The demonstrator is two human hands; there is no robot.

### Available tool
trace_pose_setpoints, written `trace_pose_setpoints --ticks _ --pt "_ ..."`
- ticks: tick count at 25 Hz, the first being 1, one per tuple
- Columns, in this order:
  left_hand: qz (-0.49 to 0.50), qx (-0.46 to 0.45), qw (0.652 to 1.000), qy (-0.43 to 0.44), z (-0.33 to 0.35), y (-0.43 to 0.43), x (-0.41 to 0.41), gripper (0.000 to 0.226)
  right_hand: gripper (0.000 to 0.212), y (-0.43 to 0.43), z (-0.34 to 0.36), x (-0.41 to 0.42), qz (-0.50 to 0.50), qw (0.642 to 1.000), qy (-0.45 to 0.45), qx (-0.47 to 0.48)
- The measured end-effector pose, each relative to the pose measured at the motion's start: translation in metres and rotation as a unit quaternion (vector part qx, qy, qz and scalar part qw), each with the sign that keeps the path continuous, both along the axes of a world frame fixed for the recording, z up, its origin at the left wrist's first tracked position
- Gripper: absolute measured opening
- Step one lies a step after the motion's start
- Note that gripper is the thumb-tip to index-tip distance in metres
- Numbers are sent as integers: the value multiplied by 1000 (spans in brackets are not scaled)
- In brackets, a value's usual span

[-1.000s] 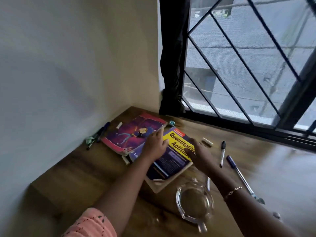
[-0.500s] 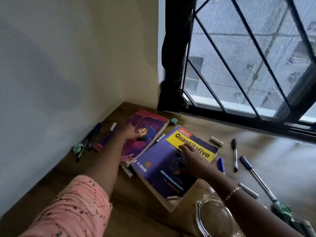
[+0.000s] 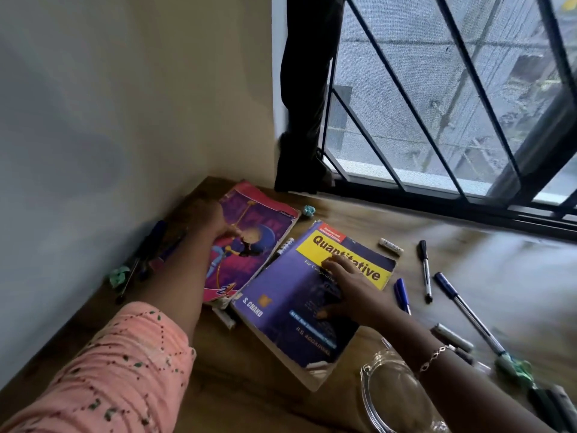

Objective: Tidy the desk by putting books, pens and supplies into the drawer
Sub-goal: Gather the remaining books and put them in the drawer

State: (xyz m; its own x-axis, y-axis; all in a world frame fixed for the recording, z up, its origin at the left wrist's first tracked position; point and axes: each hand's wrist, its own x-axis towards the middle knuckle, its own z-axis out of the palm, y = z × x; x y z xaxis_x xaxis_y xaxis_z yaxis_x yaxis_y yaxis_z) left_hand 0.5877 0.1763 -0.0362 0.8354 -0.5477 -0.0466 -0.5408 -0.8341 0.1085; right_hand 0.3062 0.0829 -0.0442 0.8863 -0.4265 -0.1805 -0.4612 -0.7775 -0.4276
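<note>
Over in the corner of the brown wooden desk, a worn pink and purple cartoon-cover paperback lies flat. A thick purple and yellow "Quantitative" textbook sits right against it at 4 o'clock. The left hand is on the far-left part of the paperback, but it's blurry, so I can't tell if it's gripping or just resting. The right hand lies flat on the textbook cover, fingers spread and straight, holding nothing. At 3 o'clock from the textbook there are loose pens on the desk: a short blue pen just beside the book, then a black marker, then a clear pen with a blue cap. A clear glass ashtray sits at 5 o'clock, under the right wrist. A dark blue pen lies by the wall at 9 o'clock.
</note>
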Motion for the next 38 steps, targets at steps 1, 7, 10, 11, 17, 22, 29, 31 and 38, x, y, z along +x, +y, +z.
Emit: trace_pose_setpoints --ticks 1,7,10,11,17,22,29,31,38 --pt "7 -24 1000 0 1 -2 0 83 91 0 -1 0 -4 1000 0 4" --pt "-65 -131 989 -20 37 -8 0 44 90 -1 -4 -2 -21 999 -19 25" --pt "-118 -164 977 -68 72 -5 -13 40 77 3 -6 -7 -72 994 -77 43" --pt "-129 -183 971 -85 85 -2 -20 39 67 5 -6 -10 -132 979 -135 81" --pt "-120 -370 912 -130 127 27 -39 37 45 12 0 -25 -469 650 -341 490" --pt "-73 -510 855 -54 126 26 -51 33 29 4 2 -22 -513 605 -278 542" --pt "-4 -635 767 92 91 24 -38 17 16 -8 23 -15 -488 630 -253 549" --pt "16 -663 737 130 77 29 -42 26 13 -7 25 -9 -491 653 -247 520" --pt "33 -691 696 194 49 29 -44 25 39 -7 -12 20 -463 818 -112 321"
